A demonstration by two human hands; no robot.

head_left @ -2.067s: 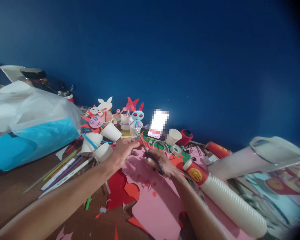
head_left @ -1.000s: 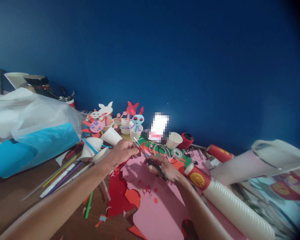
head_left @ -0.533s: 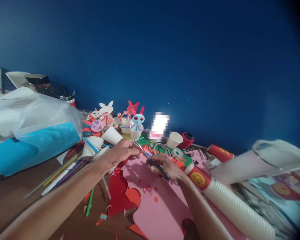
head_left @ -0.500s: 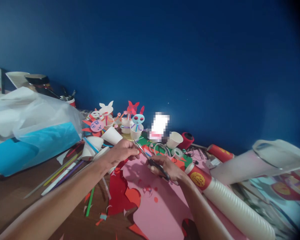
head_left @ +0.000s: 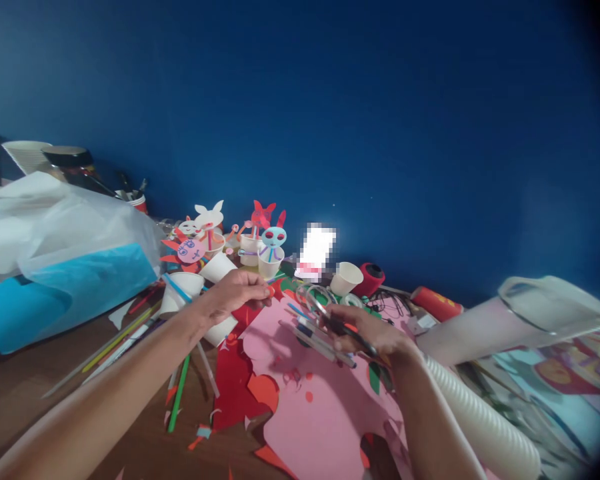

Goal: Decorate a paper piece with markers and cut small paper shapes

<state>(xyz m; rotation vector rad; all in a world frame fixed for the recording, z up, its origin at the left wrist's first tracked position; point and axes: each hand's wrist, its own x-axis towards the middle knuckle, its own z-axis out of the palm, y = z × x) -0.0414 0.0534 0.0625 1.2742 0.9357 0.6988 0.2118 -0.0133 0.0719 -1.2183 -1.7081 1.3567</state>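
My left hand [head_left: 243, 293] is closed in a pinch on a small red paper piece [head_left: 271, 291], above the edge of the pink paper [head_left: 325, 413]. To its right, my right hand [head_left: 365, 330] is wrapped round dark-handled scissors [head_left: 347, 330], whose blades point up and to the left, blurred. Several pens [head_left: 320, 341] lie beneath the right hand on the pink paper. Red paper [head_left: 235, 393] with a curved cut edge lies left of the pink sheet. Small red dots rest on the pink sheet.
Paper animal figures in white cups [head_left: 270, 263] stand behind my left hand. A lit phone [head_left: 317, 250], an upright cup [head_left: 347, 278] and a red round object [head_left: 371, 280] are at the back. Stacked cups [head_left: 480, 413] lie right. Plastic-wrapped blue material [head_left: 100, 287] sits left.
My right hand with the scissors has moved right, away from my left hand, uncovering pens on the pink paper. My left hand has shifted slightly left and up.
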